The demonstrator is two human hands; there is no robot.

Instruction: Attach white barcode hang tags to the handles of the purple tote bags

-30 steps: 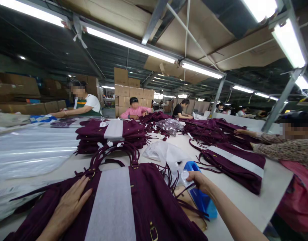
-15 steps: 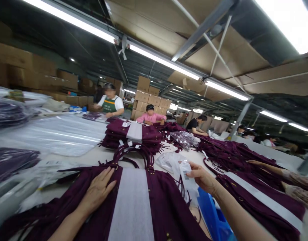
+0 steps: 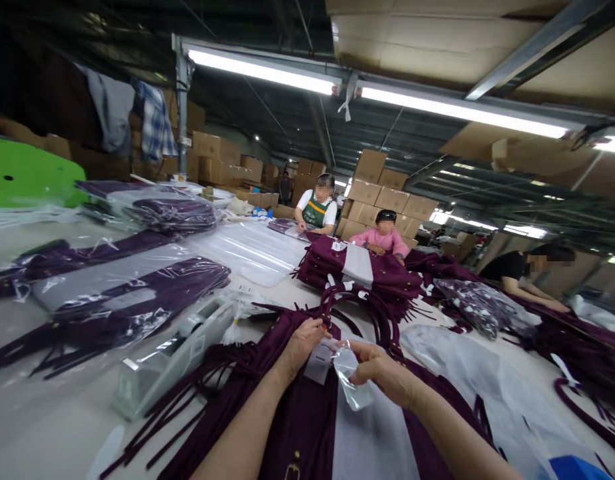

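Observation:
A purple bag [image 3: 267, 400] with a white paper band lies flat on the table before me, its handles pointing away. My left hand [image 3: 300, 343] is closed near the handle base, pinching a white paper tag [image 3: 318, 363]. My right hand [image 3: 382, 373] is closed on a small clear plastic sleeve [image 3: 351, 380] that hangs over the bag's white band. The two hands almost meet above the bag's top edge.
A tape dispenser [image 3: 175, 357] lies left of the bag. Bagged purple bags in clear plastic [image 3: 117, 293] cover the left of the table. A stack of purple bags [image 3: 357, 270] stands beyond. Several people work at the far side. Loose plastic [image 3: 467, 373] lies right.
My left hand lifted off the bag's flat panel and came to the handle base, pinching the tag. My right hand brought the clear sleeve over the bag. The view swung left.

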